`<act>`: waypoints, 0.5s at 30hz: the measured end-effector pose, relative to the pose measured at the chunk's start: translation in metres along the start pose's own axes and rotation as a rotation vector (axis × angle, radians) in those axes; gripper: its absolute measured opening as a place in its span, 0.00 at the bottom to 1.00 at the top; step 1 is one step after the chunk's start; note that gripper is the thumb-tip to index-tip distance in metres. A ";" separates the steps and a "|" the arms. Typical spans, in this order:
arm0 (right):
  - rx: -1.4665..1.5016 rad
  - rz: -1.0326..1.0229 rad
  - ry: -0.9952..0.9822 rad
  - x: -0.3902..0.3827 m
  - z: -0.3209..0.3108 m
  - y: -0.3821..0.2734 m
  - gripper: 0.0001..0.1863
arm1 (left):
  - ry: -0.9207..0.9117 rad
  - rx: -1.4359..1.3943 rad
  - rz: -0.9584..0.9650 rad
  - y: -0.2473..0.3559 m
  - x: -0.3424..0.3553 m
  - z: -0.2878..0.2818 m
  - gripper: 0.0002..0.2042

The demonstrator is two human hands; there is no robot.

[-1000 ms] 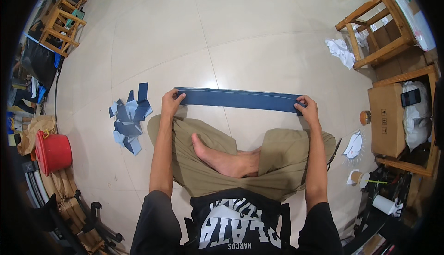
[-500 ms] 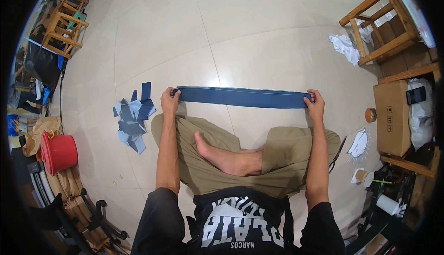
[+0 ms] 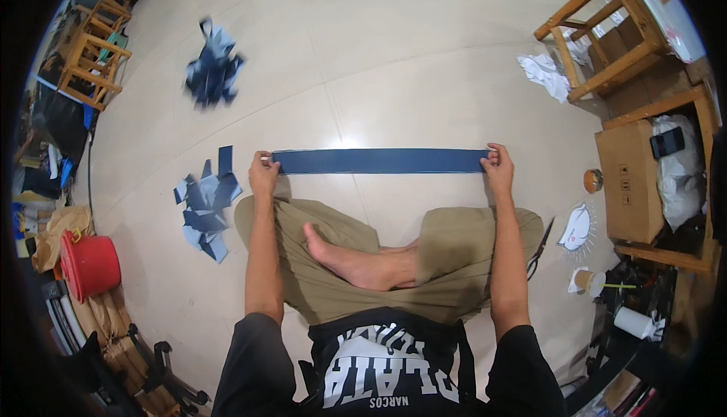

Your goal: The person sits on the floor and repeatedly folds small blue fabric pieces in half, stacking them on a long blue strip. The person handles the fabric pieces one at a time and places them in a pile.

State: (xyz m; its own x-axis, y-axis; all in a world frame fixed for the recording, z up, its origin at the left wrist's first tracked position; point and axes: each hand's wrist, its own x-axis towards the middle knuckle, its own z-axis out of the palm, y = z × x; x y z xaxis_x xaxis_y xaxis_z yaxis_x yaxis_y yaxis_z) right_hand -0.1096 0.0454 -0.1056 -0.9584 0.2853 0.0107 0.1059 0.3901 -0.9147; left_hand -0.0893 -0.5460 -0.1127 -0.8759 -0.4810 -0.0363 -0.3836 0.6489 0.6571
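A long, narrow strip of dark blue denim-like fabric (image 3: 379, 161) stretches flat and straight across in front of my crossed legs. My left hand (image 3: 263, 173) pinches its left end between thumb and fingers. Its right end is gripped the same way by my right hand (image 3: 497, 169). Beyond my left knee lies a heap of blue fabric scraps (image 3: 206, 209), some showing a paler side. Farther off, a second bunch of blue scraps (image 3: 214, 69) looks smeared by motion; whether it touches the floor I cannot tell.
Dark-handled scissors (image 3: 539, 250) lie beside my right knee. To the right are a tape roll (image 3: 593, 181), a cardboard box (image 3: 628, 182), a drink cup (image 3: 591, 282) and a wooden stool (image 3: 606, 35) with white cloth (image 3: 544, 75) by it. A red bucket (image 3: 91, 266) stands at left.
A blurred bunch of blue scraps has appeared at the far left. The strip now lies straighter and more level, its ends still in both hands. The whole view has shifted slightly.
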 end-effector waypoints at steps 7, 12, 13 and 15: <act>-0.084 0.014 0.043 0.001 -0.002 0.004 0.21 | 0.039 0.051 -0.007 0.000 0.000 0.003 0.15; -0.136 0.057 0.058 0.000 -0.001 0.000 0.20 | 0.057 0.086 -0.015 0.001 -0.001 -0.002 0.14; -0.132 0.056 0.062 0.000 -0.001 0.000 0.20 | 0.059 0.085 -0.010 0.000 -0.001 -0.002 0.14; -0.124 0.056 0.071 0.000 -0.002 0.000 0.20 | 0.061 0.084 0.003 0.000 -0.001 -0.002 0.14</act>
State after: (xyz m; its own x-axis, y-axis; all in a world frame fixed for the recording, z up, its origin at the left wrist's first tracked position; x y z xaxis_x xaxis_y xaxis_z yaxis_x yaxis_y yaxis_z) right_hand -0.1092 0.0468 -0.1049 -0.9294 0.3690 -0.0059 0.1943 0.4756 -0.8579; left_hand -0.0876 -0.5463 -0.1116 -0.8588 -0.5122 0.0128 -0.4064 0.6962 0.5917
